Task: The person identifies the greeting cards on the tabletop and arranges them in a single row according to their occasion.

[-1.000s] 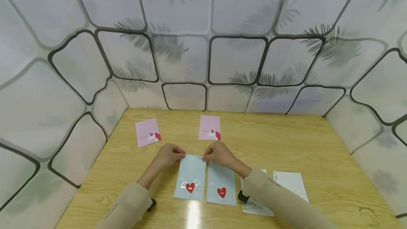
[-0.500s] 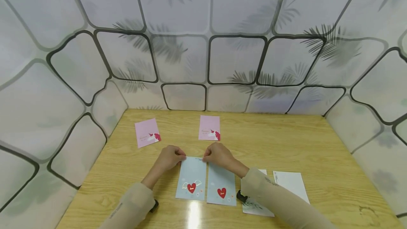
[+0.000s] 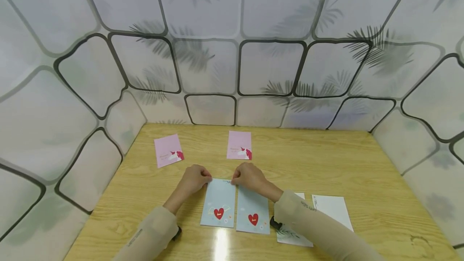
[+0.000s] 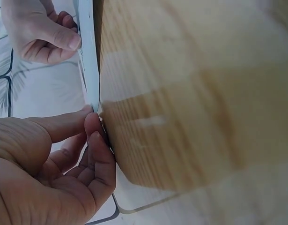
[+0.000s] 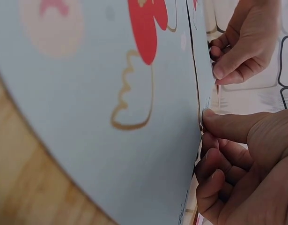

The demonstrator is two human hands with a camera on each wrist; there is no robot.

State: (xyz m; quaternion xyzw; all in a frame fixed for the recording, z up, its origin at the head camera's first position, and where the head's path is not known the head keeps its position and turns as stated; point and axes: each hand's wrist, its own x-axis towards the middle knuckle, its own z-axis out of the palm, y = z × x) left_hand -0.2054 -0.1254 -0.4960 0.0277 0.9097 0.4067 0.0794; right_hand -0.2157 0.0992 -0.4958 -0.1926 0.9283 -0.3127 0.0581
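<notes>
Both L hand (image 3: 192, 179), R hand (image 3: 250, 175): fingers (image 4: 99, 154) pinch L-side blue card (image 3: 219, 196) | top txt (image 3: 227, 181) illegible

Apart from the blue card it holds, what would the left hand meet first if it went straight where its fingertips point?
Probably the right hand, pinching another corner of that blue card; depth is unclear.

Soft, even light fills the head view, with a white glare streak (image 3: 220, 245) at lower centre on the glossy yellow wood-grain bench (image 3: 308, 164). Wide-angle distortion bows the pale grey wall with dark rounded outlines (image 3: 270, 67) toward the frame's sides. The left wrist view is dimmer, the bench blurred at right under milky reflections. In the right wrist view, the flat light-blue paper card with gold-and-red print (image 5: 78, 154) blurs toward the left.
</notes>
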